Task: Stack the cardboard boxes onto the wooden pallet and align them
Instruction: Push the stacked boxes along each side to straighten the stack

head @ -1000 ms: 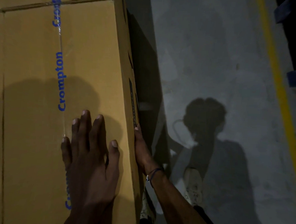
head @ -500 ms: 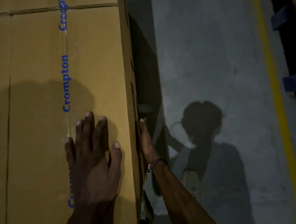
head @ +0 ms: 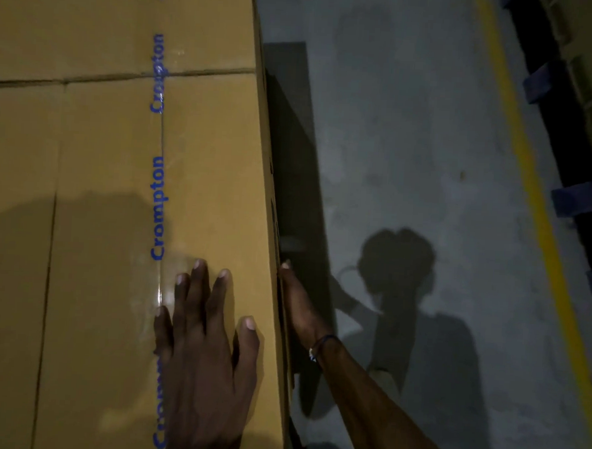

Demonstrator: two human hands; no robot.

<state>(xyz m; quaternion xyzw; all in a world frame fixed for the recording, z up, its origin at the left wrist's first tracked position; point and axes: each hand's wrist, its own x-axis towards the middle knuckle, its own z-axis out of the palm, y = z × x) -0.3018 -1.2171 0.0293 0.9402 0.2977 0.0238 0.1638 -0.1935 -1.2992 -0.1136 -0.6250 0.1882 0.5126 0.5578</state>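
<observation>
A large brown cardboard box (head: 110,214) with blue "Crompton" tape down its top fills the left half of the view. Another box (head: 109,25) butts against its far end, and a third (head: 12,243) lies along its left side. My left hand (head: 209,343) lies flat on the top of the near box, fingers straight and spread. My right hand (head: 300,310) presses flat against the box's right side wall just below the top edge, fingers straight. The pallet is hidden under the boxes.
Grey concrete floor (head: 412,144) lies to the right of the stack, with my shadow on it. A yellow floor line (head: 529,188) runs along the right. Beyond it stands a dark rack with blue blocks (head: 577,201).
Both hands stay flat on the near box. The view has shifted, so the box top and its far seam now sit lower in the frame.
</observation>
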